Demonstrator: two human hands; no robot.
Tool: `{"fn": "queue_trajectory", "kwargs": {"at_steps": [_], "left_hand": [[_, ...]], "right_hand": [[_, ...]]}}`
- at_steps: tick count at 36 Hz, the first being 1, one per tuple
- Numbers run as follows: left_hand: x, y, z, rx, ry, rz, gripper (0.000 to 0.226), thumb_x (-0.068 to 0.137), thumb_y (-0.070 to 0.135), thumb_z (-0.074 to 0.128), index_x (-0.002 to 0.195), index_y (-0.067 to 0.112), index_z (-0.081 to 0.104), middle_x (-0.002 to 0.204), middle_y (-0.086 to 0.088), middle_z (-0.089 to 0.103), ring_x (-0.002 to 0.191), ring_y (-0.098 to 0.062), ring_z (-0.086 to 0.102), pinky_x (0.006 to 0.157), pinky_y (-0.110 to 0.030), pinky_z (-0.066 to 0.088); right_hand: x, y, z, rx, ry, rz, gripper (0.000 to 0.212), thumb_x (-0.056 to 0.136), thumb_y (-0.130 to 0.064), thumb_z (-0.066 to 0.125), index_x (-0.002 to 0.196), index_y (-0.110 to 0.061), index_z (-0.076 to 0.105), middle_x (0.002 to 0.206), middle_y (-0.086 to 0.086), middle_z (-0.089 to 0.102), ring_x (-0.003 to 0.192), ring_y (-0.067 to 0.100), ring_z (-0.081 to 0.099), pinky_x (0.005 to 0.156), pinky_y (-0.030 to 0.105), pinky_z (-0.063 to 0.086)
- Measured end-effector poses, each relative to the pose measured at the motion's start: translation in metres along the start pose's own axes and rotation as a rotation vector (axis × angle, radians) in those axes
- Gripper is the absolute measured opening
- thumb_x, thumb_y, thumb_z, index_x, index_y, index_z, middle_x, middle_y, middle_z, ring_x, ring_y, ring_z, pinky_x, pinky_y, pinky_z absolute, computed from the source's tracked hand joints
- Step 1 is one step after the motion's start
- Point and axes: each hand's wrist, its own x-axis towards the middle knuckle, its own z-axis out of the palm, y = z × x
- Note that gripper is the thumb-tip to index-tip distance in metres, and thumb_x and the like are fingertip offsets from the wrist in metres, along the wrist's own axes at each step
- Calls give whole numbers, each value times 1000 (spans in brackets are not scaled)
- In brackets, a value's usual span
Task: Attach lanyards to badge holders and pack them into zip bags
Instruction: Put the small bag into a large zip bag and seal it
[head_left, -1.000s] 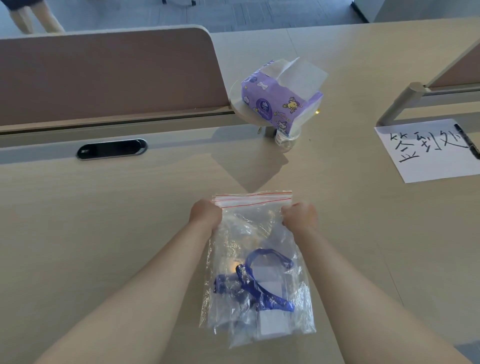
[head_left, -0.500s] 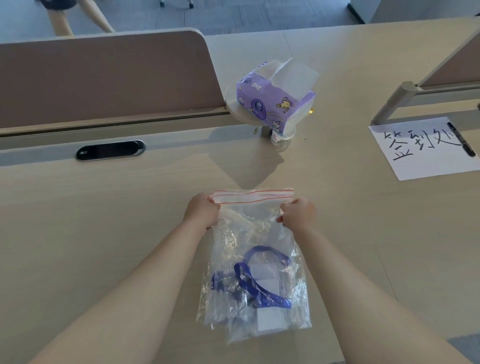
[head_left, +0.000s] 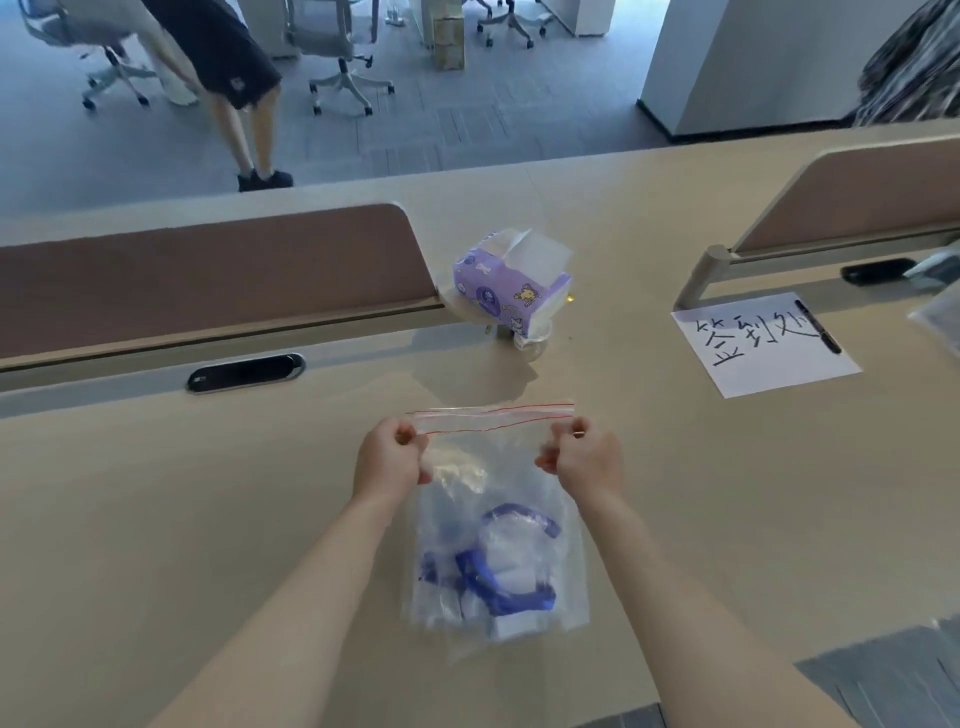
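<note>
Flat on the pale counter (head_left: 727, 519), near and centre, a clear zip bag (head_left: 519, 467) with its mouth pointing far. Gripped at the top corners by the left hand (head_left: 387, 462) and the right hand (head_left: 584, 460), fingers (head_left: 410, 441) curled and pinching the plastic just under the red-lined seal (head_left: 493, 415). Inside the near half, a blue lanyard (head_left: 498, 587) coiled around pale badge holders (head_left: 511, 558). Looks like the closing step: packed, red lines parted in the middle, so probably not yet zipped. Calls next for pressing the strip together from one corner across to the other. Beyond, brown partitions (head_left: 208, 270), office chairs (head_left: 343, 62) and someone's legs (head_left: 244, 104) on the grey floor. Far right on the counter, a lettered paper sheet (head_left: 763, 343); far centre, a purple tissue pack (head_left: 511, 283); along the sheet's right edge, a black pen (head_left: 818, 327).
</note>
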Motion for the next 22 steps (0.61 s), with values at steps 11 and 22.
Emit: {"fn": "queue_trajectory", "kwargs": {"at_steps": [11,22], "left_hand": [[-50,68,-39,-327,-4,186,22,95,-2,58,80,13,52,75,-11,57,77,-29,57,63,-29,61],[-69,161,-71,-343,8,457,15,93,2,61,82,9,54,74,-14,66,62,-24,68,62,-34,60]], "right_hand": [[-66,-61,-36,129,104,-203,20,99,-15,54,79,-14,54,68,11,64,52,23,65,60,35,57],[-101,-140,-63,173,253,-465,17,99,-21,54,83,-14,54,68,7,71,60,16,71,58,18,50]]}}
